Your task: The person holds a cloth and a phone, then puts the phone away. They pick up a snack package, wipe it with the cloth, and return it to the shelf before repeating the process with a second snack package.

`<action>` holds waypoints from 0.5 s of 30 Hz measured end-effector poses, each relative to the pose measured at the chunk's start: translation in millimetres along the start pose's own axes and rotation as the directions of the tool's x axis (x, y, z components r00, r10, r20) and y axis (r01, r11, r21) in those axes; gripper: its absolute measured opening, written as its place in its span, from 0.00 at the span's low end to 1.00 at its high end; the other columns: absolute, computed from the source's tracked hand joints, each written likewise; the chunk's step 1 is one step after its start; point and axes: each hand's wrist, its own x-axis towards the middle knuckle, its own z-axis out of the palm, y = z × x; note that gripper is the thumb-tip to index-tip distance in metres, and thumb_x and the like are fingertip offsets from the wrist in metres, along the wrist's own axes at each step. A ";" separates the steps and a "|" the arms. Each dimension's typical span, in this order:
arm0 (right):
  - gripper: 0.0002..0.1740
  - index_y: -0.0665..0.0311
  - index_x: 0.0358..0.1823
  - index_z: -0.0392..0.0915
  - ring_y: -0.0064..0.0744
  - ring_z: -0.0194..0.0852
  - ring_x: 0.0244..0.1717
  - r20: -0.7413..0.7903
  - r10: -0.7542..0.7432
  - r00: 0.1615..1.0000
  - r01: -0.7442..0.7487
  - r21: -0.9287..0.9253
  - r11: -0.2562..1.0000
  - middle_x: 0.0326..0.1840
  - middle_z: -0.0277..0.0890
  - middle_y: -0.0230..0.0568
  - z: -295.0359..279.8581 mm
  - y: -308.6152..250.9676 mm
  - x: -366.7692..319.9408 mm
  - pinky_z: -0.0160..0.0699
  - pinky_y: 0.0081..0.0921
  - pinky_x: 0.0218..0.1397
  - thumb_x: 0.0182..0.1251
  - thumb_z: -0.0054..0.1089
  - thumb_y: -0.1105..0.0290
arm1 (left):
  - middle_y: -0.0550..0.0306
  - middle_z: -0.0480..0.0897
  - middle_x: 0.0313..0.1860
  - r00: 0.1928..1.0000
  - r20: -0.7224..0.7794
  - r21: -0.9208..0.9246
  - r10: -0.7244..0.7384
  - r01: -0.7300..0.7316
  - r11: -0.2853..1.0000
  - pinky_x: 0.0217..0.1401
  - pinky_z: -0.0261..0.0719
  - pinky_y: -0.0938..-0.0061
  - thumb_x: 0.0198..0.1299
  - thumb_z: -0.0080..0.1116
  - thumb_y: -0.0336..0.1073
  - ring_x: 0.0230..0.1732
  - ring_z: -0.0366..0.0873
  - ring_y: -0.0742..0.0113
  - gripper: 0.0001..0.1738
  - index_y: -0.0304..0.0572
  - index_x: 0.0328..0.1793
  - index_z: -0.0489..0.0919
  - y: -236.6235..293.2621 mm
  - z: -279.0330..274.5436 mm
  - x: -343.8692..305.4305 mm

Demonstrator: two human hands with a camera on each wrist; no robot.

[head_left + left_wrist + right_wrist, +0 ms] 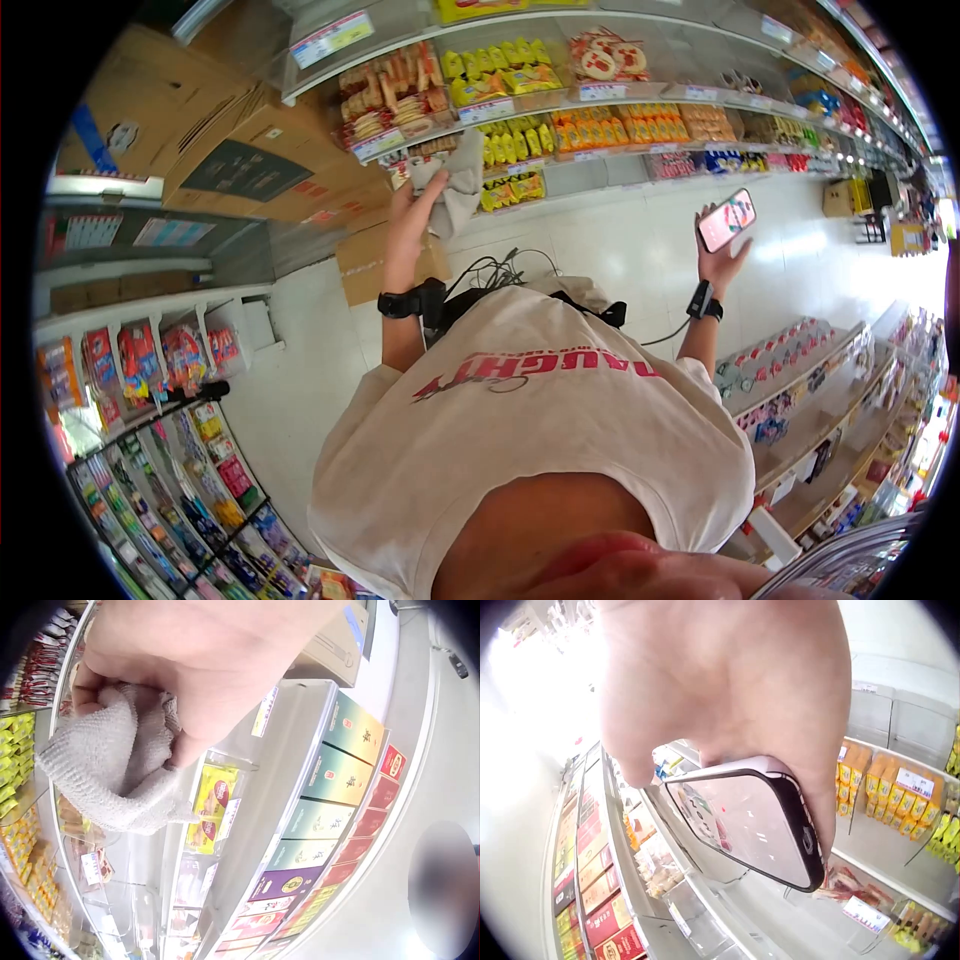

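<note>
My left hand (412, 222) grips a crumpled grey cloth (462, 192) in front of the lower snack shelves. Close up in the left wrist view, the bunched cloth (105, 769) has a terry-like weave, with thumb and fingers pinching its top. Out to the right, my right hand (722, 266) holds a smartphone (728, 220) with its lit screen facing up. The right wrist view shows the phone (742, 825) gripped along its edges, a dark rim around a pale pink screen. Part of the fingers behind it is hidden.
Shelves of packaged snacks (515, 145) run ahead of me. Cardboard boxes (240, 165) stack up at the left. Black cables (500, 272) hang near my waist over the tiled floor (600, 225). Another goods rack (790, 380) stands at the right.
</note>
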 end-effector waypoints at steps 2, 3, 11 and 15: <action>0.44 0.55 0.82 0.50 0.63 0.44 0.82 0.080 0.027 0.996 -0.032 0.056 0.998 0.84 0.41 0.65 -4.1 1.1 2.8 0.39 0.60 0.85 0.72 0.52 0.43 | 0.60 0.87 0.47 0.999 0.037 -0.010 0.001 0.000 1.000 0.49 0.77 0.78 0.64 0.69 0.46 0.45 0.82 0.75 0.22 0.35 0.55 0.83 -0.7 -1.8 1.3; 0.43 0.56 0.82 0.50 0.61 0.45 0.81 0.072 0.007 0.997 -0.009 0.029 1.000 0.84 0.40 0.65 2.5 4.7 3.5 0.39 0.61 0.84 0.73 0.52 0.45 | 0.59 0.87 0.48 0.999 0.051 -0.016 0.012 -0.012 1.000 0.50 0.77 0.77 0.65 0.68 0.45 0.46 0.82 0.74 0.22 0.35 0.55 0.83 0.9 -1.1 0.7; 0.36 0.65 0.79 0.55 0.59 0.52 0.78 0.014 -0.068 0.998 0.066 0.143 0.988 0.81 0.49 0.62 -3.3 8.9 11.2 0.43 0.60 0.84 0.73 0.51 0.61 | 0.66 0.86 0.40 0.999 0.039 0.095 -0.015 0.011 0.995 0.38 0.70 0.83 0.65 0.67 0.50 0.38 0.78 0.81 0.22 0.36 0.52 0.85 14.9 1.9 -10.2; 0.36 0.68 0.77 0.59 0.60 0.56 0.74 -0.016 -0.077 0.997 0.079 0.271 0.959 0.77 0.56 0.61 -12.3 5.7 10.5 0.52 0.60 0.79 0.70 0.53 0.61 | 0.63 0.86 0.41 0.999 0.036 0.044 0.008 -0.009 0.999 0.41 0.73 0.82 0.64 0.67 0.51 0.39 0.79 0.78 0.24 0.36 0.52 0.85 4.4 2.0 -5.0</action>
